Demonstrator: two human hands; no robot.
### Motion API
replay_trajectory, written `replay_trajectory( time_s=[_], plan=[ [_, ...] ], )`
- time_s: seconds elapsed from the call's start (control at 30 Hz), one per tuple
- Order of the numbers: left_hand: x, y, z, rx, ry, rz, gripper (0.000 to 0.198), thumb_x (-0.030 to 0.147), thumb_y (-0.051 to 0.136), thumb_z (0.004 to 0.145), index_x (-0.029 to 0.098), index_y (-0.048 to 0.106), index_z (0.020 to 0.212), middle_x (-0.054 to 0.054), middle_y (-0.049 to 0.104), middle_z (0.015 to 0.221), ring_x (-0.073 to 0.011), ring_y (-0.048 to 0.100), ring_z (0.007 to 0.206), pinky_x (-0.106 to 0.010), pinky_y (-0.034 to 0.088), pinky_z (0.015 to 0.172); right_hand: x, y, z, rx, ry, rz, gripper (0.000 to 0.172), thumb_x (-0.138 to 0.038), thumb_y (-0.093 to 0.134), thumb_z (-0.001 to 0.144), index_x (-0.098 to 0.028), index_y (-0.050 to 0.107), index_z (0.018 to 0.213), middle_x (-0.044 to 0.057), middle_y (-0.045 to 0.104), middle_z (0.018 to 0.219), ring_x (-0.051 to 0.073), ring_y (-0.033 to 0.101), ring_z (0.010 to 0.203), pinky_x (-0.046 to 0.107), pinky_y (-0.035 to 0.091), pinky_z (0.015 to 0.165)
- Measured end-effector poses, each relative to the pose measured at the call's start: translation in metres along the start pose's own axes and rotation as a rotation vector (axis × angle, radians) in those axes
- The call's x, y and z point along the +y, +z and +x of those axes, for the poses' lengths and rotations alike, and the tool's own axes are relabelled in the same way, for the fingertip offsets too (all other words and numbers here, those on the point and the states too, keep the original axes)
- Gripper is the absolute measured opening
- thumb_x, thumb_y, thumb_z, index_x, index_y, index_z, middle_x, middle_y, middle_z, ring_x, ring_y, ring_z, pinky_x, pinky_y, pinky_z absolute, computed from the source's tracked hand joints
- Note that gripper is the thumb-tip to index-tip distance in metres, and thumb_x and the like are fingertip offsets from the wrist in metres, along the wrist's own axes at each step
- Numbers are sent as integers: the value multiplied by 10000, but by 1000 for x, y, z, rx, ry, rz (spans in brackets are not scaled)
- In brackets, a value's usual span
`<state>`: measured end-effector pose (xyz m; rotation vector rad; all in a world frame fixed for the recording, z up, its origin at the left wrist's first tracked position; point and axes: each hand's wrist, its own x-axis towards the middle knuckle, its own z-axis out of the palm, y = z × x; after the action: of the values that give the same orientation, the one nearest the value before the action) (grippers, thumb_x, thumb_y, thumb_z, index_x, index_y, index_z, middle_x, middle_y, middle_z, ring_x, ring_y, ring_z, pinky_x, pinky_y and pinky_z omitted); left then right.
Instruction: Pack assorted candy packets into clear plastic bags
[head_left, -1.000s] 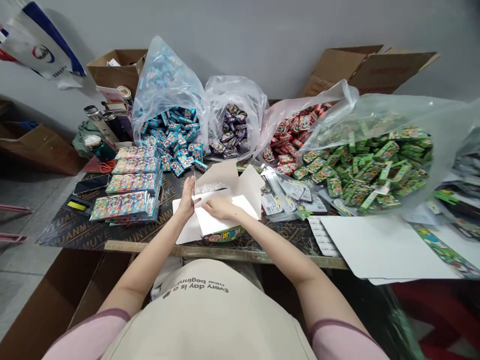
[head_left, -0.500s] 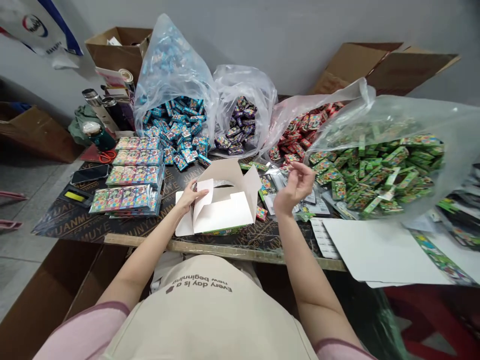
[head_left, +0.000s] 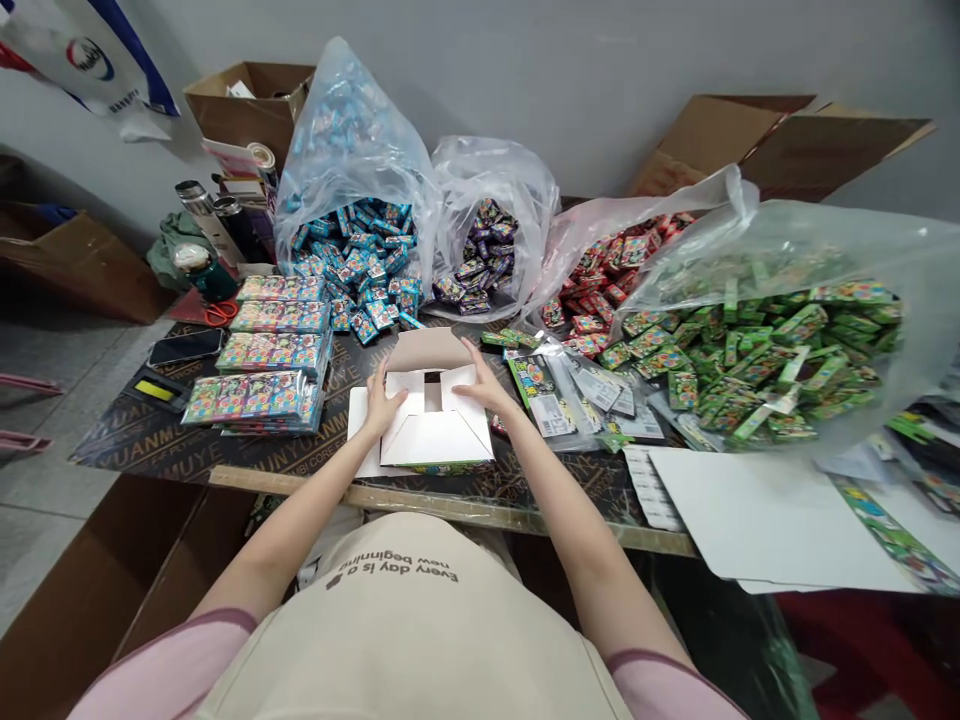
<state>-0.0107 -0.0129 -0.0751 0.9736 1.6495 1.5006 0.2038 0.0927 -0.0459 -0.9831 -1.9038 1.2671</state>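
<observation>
A small folding carton (head_left: 437, 438) lies near the table's front edge, its white inside faces turned up and a printed green strip along its front. My left hand (head_left: 382, 408) grips the carton's left side, thumb pressed on a side flap. On the opposite side my right hand (head_left: 482, 387) holds it the same way, thumb on the right flap. Both side flaps are folded inward with a narrow gap between them. The far flap (head_left: 429, 350) stands up behind the hands. Fingers on the outer sides are partly hidden.
Left are stacked packs of small boxes (head_left: 274, 350), a phone (head_left: 186, 347) and orange scissors (head_left: 220, 314). Behind stand clear bags of blue (head_left: 367, 255), purple (head_left: 487, 255), red (head_left: 611, 265) and green boxes (head_left: 750, 370). White card sheets (head_left: 757, 515) overhang the right edge.
My right hand has come down from above the table's right side onto the carton. The carton's side flaps have folded inward, and my left hand has shifted its hold along the left side.
</observation>
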Motion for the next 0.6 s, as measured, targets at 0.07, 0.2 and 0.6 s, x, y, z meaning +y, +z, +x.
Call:
replay_trajectory(
  time_s=[0.07,0.2,0.6],
  plan=[
    [-3,-1,1,2,-51,-17,579,201,697,641,237,519,1190,-90,552,1226,-242,508,1164,-346,410,952,7,2,-3,83,-3,51,490,-259,631,635,-171,648,1116,105,531,1349,261,458,1258,395,271,1096],
    [-6,-3,3,-25,-99,-4,276,283,553,759,190,561,1018,-82,598,1062,-237,530,1115,-348,409,937,12,-1,-6,166,1,65,266,-287,483,764,-150,710,760,122,664,1098,252,571,1105,392,360,1013],
    [16,10,-8,-187,29,761,967,336,839,541,247,375,1385,-156,376,1335,-375,381,1286,-468,307,1053,-14,-4,1,-265,-24,-849,825,-389,815,614,-140,494,1331,178,584,1144,339,545,1072,451,421,931]
  ],
)
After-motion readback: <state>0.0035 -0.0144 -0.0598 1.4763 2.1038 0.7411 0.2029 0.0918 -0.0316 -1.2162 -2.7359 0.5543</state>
